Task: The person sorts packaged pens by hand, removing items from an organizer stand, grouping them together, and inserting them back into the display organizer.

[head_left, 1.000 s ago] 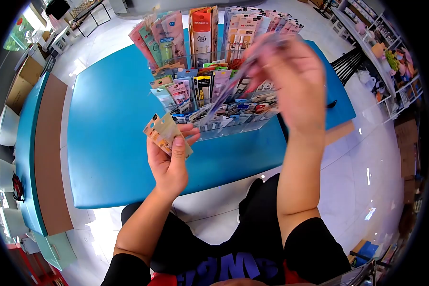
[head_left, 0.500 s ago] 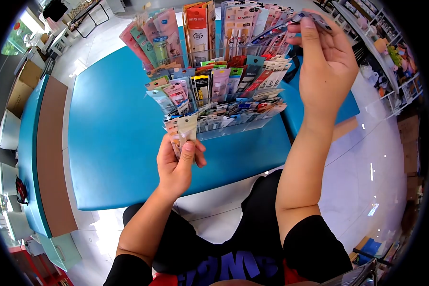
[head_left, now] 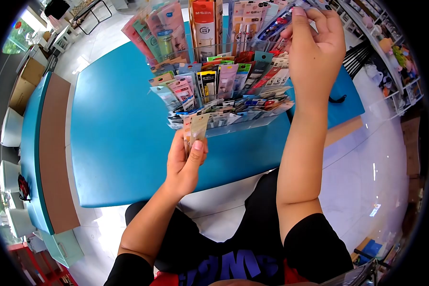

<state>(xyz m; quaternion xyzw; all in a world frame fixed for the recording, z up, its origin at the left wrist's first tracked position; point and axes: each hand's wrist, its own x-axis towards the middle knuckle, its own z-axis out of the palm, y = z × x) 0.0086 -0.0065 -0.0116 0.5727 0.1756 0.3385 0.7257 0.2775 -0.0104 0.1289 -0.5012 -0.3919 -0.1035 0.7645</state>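
A clear tiered display rack [head_left: 252, 127] filled with small hanging packs stands in front of me. My left hand [head_left: 185, 164] is closed around a few narrow packets [head_left: 199, 127], beige and pinkish, just before the rack's front tier. At the back right tier, my right hand [head_left: 317, 50] pinches the top of a clear pack with dark blue patterned contents [head_left: 276, 23], perhaps pens. This pack tilts over the rear row, beside pinkish pen packs [head_left: 251, 21]. Orange-fronted packs [head_left: 205, 28] stand upright in the rear row.
The rack rests on a blue padded table [head_left: 114, 133]. A second blue surface [head_left: 345, 102] adjoins on the right, with a black strap on it. Loaded shelves [head_left: 391, 57] line the right side; a blue-topped counter [head_left: 35, 157] runs along the left.
My right hand has moved slightly left and down, swinging the blue patterned pack more upright over the rear row. My left hand, still gripping the packets, appears shifted to the right.
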